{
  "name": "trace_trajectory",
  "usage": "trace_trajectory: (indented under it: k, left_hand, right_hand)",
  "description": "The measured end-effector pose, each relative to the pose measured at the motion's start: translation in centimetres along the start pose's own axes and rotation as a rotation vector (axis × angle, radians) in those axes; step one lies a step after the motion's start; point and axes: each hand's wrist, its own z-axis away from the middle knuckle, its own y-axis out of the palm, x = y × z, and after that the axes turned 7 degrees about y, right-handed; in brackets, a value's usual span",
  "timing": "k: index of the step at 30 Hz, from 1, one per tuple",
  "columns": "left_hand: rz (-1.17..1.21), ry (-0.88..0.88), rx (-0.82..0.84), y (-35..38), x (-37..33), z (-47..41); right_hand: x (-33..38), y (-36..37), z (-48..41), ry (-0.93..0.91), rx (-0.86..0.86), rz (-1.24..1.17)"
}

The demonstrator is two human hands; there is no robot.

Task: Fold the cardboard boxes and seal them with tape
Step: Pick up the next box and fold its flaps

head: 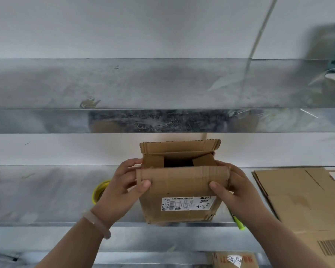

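Left hand (122, 188) and right hand (239, 191) hold the cardboard box (182, 185) between them.

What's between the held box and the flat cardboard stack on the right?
Head view: the right hand gripping the box, with a green pen-like tool under it.

Both forearms reach forward; left hand (122, 188) and right hand (238, 192) pinch the cardboard box (155, 207) by its near flap, thumbs in front, fingers (131, 163) curled behind.
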Motion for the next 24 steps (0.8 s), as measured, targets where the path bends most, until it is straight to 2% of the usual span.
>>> trace_trajectory:
  k: [2, 5, 10, 17, 22, 24]
  left_hand:
    - [-0.105, 0.033, -0.069, 0.5, -1.1, 0.1]
    - [-0.069, -0.047, -0.105, 0.7, -1.3, -0.6]
    - [-0.033, -0.085, 0.068, -0.6, -1.3, -2.5]
    - [-0.198, 0.092, 0.132, -0.6, -0.1, -2.0]
    - [-0.256, 0.094, 0.119, -0.3, -0.5, -1.9]
    - [-0.261, 0.097, 0.135, -0.4, -0.5, -2.0]
  right_hand:
    - [0.4, -0.2, -0.3, 0.063, -0.003, -0.009]
    - [0.7, -1.0, -1.4, 0.124, 0.069, -0.081]
    - [1.3, -2.7, -3.8, 0.023, 0.25, 0.151]
    - [1.1, -2.0, -2.7, -0.127, 0.143, 0.518]
    - [1.1, -0.7, -2.4, -0.172, 0.191, 0.733]
    - [0.9, -0.6, -2.5, -0.219, 0.159, 0.794]
